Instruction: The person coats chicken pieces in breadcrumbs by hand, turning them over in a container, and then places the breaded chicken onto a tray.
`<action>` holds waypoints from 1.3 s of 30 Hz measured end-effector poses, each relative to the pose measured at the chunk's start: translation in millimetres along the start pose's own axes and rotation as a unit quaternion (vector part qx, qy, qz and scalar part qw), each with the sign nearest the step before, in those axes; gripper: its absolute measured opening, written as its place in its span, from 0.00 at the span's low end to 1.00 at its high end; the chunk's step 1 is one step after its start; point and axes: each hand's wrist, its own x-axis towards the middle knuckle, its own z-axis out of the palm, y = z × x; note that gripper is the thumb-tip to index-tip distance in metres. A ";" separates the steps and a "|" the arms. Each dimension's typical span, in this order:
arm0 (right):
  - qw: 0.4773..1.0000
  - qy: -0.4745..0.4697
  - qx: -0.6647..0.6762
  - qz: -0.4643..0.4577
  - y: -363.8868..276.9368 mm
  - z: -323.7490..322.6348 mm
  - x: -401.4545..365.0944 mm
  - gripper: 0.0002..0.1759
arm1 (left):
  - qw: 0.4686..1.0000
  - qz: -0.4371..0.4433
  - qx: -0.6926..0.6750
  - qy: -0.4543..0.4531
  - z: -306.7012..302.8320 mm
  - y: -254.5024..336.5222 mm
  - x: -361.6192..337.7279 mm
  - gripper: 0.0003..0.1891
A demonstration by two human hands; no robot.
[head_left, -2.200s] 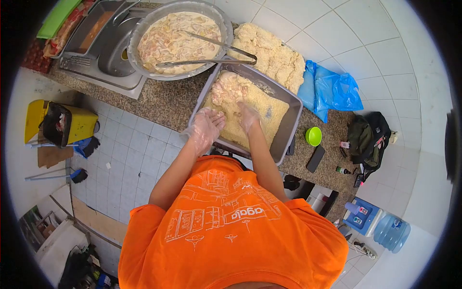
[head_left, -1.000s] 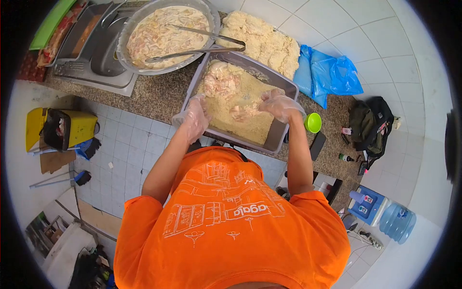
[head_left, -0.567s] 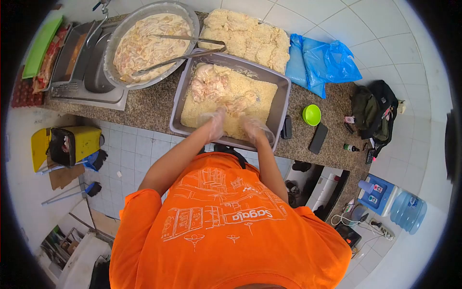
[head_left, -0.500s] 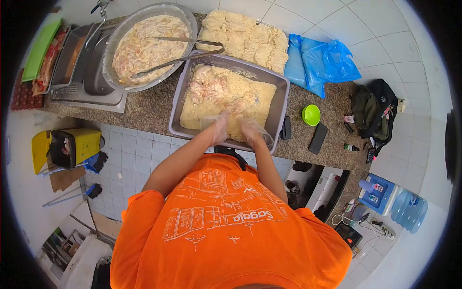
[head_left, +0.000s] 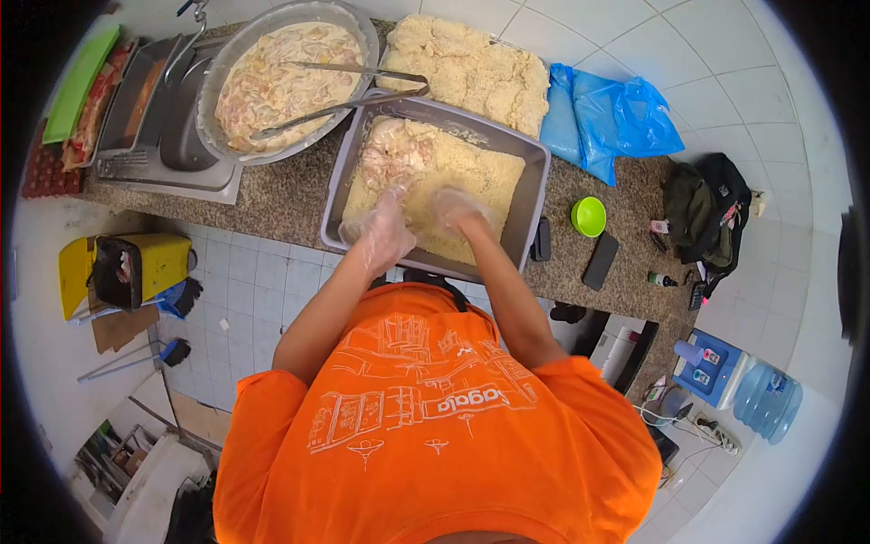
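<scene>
A grey plastic tub (head_left: pixel 536 204) holds pale breadcrumbs (head_left: pixel 494 172), with pieces of raw chicken (head_left: pixel 385 154) heaped in its upper left part. Clear plastic gloves cover both my hands. Over the left side of the tub, my left hand (head_left: pixel 385 231) is turned on edge, its fingers stretched toward the lower edge of the chicken. My right hand (head_left: pixel 453 208) is down at the crumbs in the middle, beside the left. Motion smears its fingers, and I cannot tell whether they hold anything.
A big bowl of battered chicken (head_left: pixel 288 86) stands at the back left, metal tongs (head_left: pixel 362 104) across its rim. Behind the tub lies a load of breaded chicken (head_left: pixel 467 68), beside blue plastic bags (head_left: pixel 616 118). A green bowl (head_left: pixel 588 217) and a phone (head_left: pixel 600 261) are at right.
My left hand has moved slightly left and turned on edge, lifting from the crumbs. My right hand has shifted up toward the middle of the tub.
</scene>
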 end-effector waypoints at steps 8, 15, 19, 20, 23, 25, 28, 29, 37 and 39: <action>0.985 0.065 0.035 0.154 75.3 -55.4 33.6 0.25 | 0.999 0.016 -0.020 0.045 -20.4 1.6 -23.0 0.40; 0.995 0.005 -0.091 0.050 16.5 -61.7 -8.1 0.19 | 0.996 -0.001 -0.067 0.065 -31.9 4.0 -11.8 0.40; 0.938 0.002 0.158 0.308 -15.7 -72.4 -14.3 0.28 | 0.996 0.006 -0.057 0.075 -32.6 4.0 -10.6 0.40; 0.926 0.030 0.226 0.301 -18.9 -74.9 -20.9 0.31 | 0.996 0.008 -0.055 0.070 -33.4 3.5 -10.0 0.40; 0.944 0.050 0.214 0.245 0.4 -76.8 -33.3 0.30 | 0.996 0.012 -0.049 0.071 -27.2 3.3 -13.4 0.40; 0.940 0.085 0.196 0.267 -46.2 -110.0 -52.2 0.28 | 0.996 0.017 -0.048 0.080 -25.6 6.1 -14.4 0.39; 0.950 0.094 0.139 0.265 -125.1 -152.8 -73.5 0.25 | 0.995 -0.003 -0.034 0.090 -19.6 7.9 -19.0 0.39; 0.964 0.069 0.099 0.237 -134.8 -157.7 -76.4 0.25 | 0.996 0.032 0.017 0.082 -8.6 10.1 -30.8 0.37; 0.950 0.027 -0.028 0.310 -28.9 -58.2 -60.3 0.32 | 0.996 -0.015 0.090 0.004 10.8 -15.6 0.7 0.33; 0.925 0.097 0.069 0.361 -44.9 -51.2 -68.8 0.31 | 0.991 -0.070 0.101 -0.046 14.1 -33.9 14.1 0.35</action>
